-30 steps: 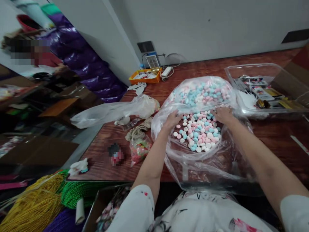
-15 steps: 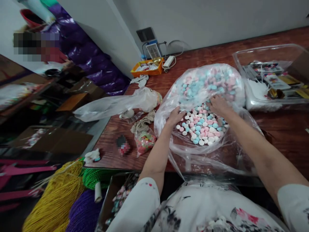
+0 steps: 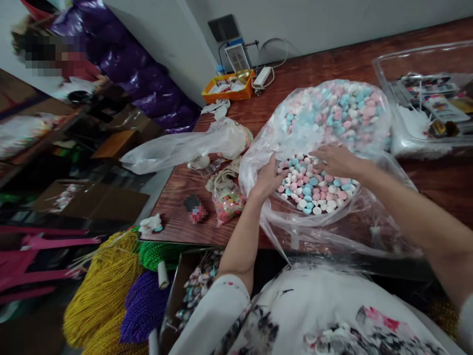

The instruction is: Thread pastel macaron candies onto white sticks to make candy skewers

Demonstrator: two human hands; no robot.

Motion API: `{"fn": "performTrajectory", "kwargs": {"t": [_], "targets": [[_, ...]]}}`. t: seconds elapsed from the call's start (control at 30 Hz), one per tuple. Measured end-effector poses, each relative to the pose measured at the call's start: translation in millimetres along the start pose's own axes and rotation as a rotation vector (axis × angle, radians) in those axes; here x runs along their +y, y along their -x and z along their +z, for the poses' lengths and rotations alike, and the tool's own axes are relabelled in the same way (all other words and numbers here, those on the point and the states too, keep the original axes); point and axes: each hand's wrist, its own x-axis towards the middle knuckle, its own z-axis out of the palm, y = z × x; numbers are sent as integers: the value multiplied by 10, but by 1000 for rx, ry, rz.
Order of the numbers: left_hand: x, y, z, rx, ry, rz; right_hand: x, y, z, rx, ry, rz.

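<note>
A large clear plastic bag (image 3: pixel 299 229) lies on the table with its mouth toward me. It is full of small round pink, blue and white pieces (image 3: pixel 314 190) that look like candies; several show bare at the mouth. My left hand (image 3: pixel 269 180) is at the left side of the mouth, thumb and fingers apart, near the pieces. Over the upper right of the mouth is my right hand (image 3: pixel 337 160), slightly blurred, its fingers stretched out along the bag's film. Neither hand shows a piece gripped. Whether the right fingertips touch the film, I cannot tell.
A clear bin (image 3: pixel 410 133) of packets stands right of the bag. On the left lie a small bag of colourful candies (image 3: pixel 227 203), a cloth and a white plastic bag (image 3: pixel 173 153). An orange tray (image 3: pixel 242 93) stands behind. A box (image 3: pixel 177 291) and yarn bundles (image 3: pixel 99 291) sit below the table edge.
The view has shifted a little. My right hand has gone from curled fingers at the bag's film to fingers stretched out. My left hand stays at the left side of the mouth.
</note>
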Motion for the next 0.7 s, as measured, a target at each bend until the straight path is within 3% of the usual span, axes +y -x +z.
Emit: {"fn": "performTrajectory", "kwargs": {"t": [0.07,0.17,0.27,0.37,0.47,0.57,0.7], "targets": [[192,256,77,-18,-166,184,67,387,-142,82,142,51],[542,528,432,-98,-347,471,71,1023,-142,119,256,168],[822,539,898,-238,-412,711,-52,1533,146,91,290,219],[911,383,1168,-306,-444,752,-171,1855,529,-24,246,191],[824,259,1125,-282,-493,712,-136,2074,754,-151,160,301],[675,235,933,-209,-541,633,11,2231,773,-200,128,402],[678,325,872,-159,-534,591,106,2233,706,-213,124,333]]}}
